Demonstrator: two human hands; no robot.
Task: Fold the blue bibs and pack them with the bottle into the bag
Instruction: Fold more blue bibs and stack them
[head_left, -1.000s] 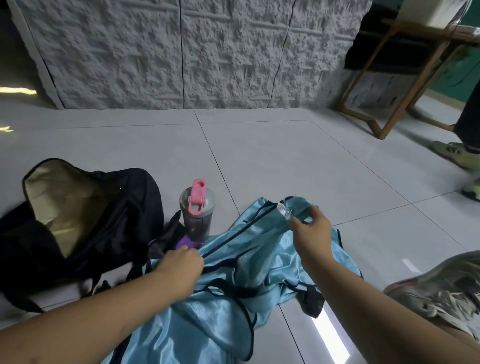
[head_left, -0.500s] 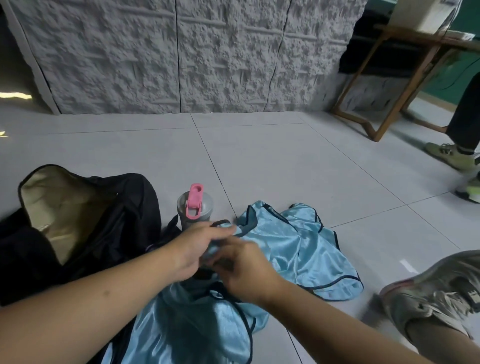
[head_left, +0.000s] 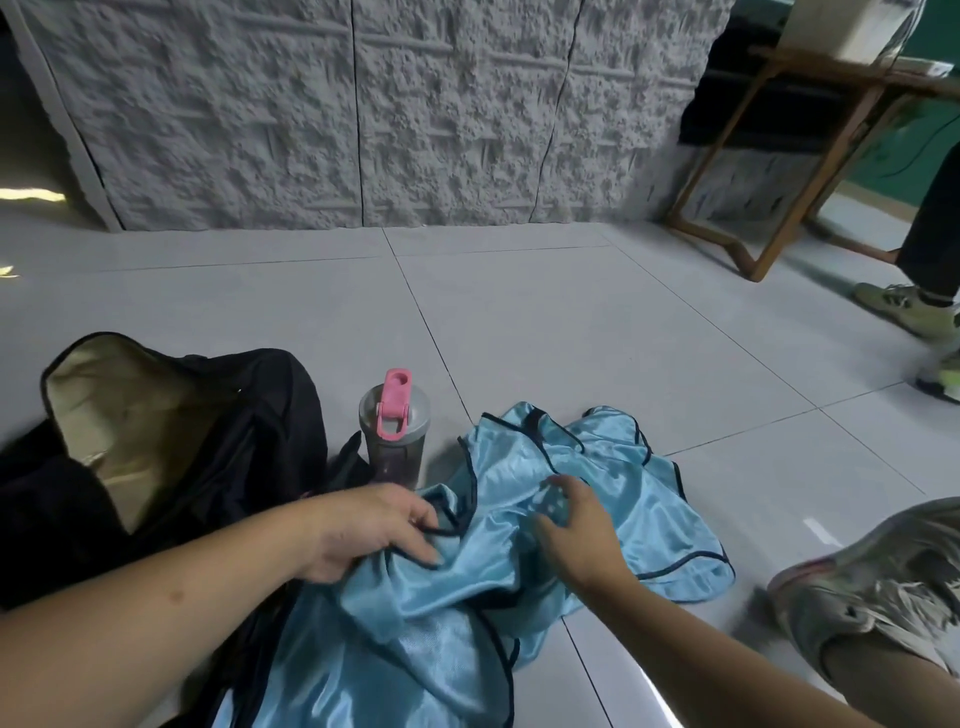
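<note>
Light blue bibs (head_left: 613, 499) with dark trim lie crumpled in a heap on the grey floor in front of me. My left hand (head_left: 374, 525) pinches a dark-trimmed edge of the cloth at the heap's left side. My right hand (head_left: 571, 525) lies on the cloth in the middle, fingers curled into the fabric and blurred. A grey bottle (head_left: 395, 436) with a pink lid strap stands upright just beyond my left hand. The black bag (head_left: 249, 431) lies open to the left, showing its tan lining.
A textured grey wall runs along the back. A wooden table frame (head_left: 779, 171) stands at the back right, with another person's leg and shoes (head_left: 914, 312) beside it. My own shoe (head_left: 872, 592) sits at the lower right.
My hands, which met at the heap's left edge half a second ago, have parted. The right hand moved right onto the middle of the cloth; the raised bib now lies on the floor.
</note>
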